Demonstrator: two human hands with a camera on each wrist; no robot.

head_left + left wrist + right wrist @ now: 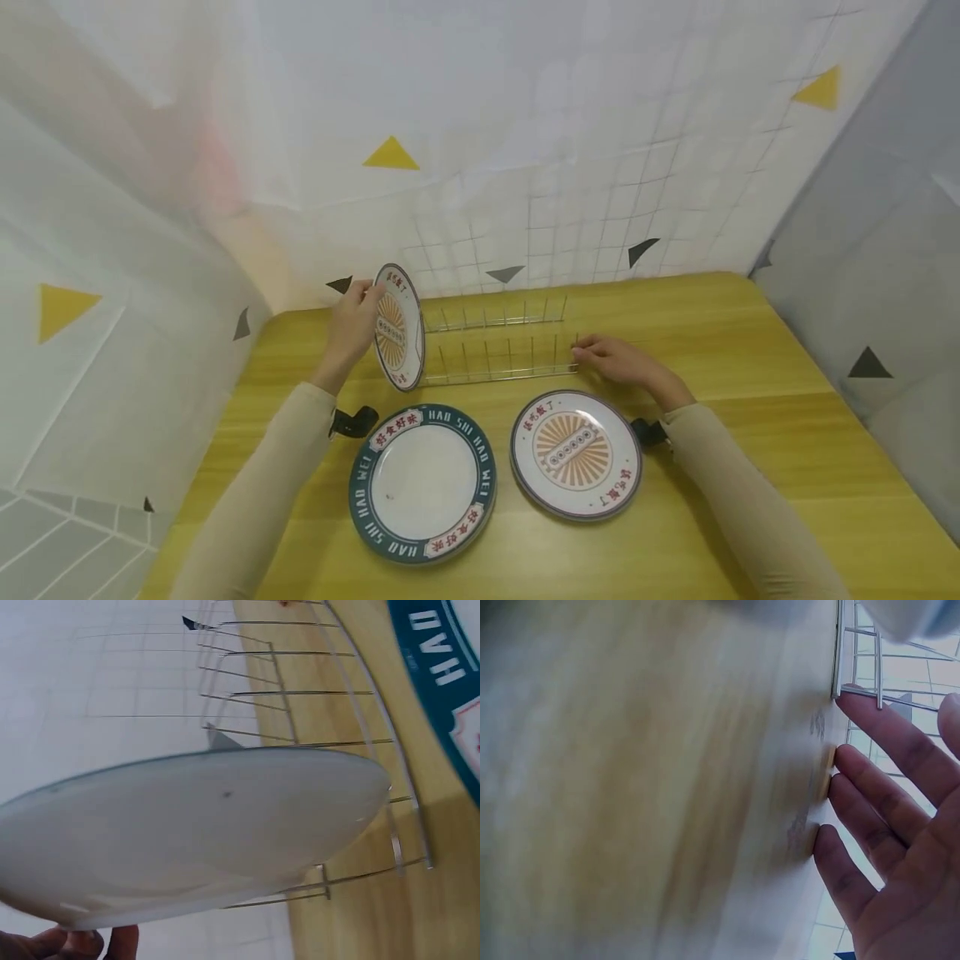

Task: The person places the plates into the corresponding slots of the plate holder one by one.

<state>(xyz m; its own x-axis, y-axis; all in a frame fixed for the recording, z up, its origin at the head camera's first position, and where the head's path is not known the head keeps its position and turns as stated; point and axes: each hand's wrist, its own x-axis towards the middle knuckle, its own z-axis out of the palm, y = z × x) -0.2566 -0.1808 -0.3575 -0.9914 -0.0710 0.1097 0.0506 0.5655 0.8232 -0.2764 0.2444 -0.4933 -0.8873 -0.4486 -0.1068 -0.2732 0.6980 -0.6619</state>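
On bench [780, 417], best to brace wire rack [495, 379] lightly, then steady near-upright plate [400, 329] at rack's left end. Pinching plate rim with left hand [354, 325]; touching rack's right end with right hand [618, 361], loosely extended. Before lowering, sight squarely between prongs [510, 358].

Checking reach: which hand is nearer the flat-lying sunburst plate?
Right: right hand is just beyond the flat-lying sunburst plate, at the rack; left hand is farther off, leftward, holding another plate.
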